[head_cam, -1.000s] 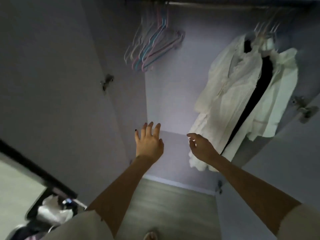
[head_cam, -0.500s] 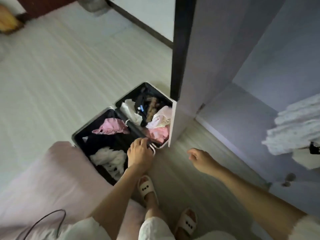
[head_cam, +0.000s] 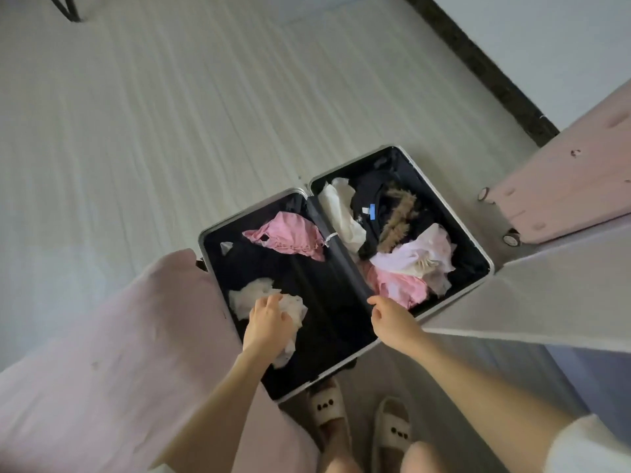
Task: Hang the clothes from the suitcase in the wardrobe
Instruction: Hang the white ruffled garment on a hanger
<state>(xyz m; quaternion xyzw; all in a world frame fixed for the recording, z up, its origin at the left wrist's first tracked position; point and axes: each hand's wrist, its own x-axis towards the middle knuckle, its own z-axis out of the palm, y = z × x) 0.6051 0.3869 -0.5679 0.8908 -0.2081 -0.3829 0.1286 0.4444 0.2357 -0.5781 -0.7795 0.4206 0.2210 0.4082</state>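
Note:
An open black suitcase [head_cam: 490, 265] with a silver rim lies on the floor in front of me. Its left half holds a crumpled white garment [head_cam: 244, 297] and a pink garment [head_cam: 286, 233]. My left hand [head_cam: 269, 324] is on the white garment, fingers curled into the cloth. The right half holds a black garment with a fur trim [head_cam: 375, 206], a white piece [head_cam: 341, 213], a pale lilac garment [head_cam: 421, 254] and another pink one [head_cam: 399, 290]. My right hand [head_cam: 392, 319] hovers loosely curled over the suitcase's middle hinge, beside that pink one, holding nothing.
The open wardrobe door [head_cam: 546, 302] stands right of the suitcase, touching its corner. A pink item on castors [head_cam: 563, 179] sits behind the door. A pink-covered bed edge [head_cam: 102, 353] lies at my left. My slippered feet [head_cam: 327, 404] stand at the suitcase's near end.
My view swung from the wardrobe's hanging clothes down to the suitcase. My left hand moved from the suitcase's middle to the white garment; my right hand came over the suitcase.

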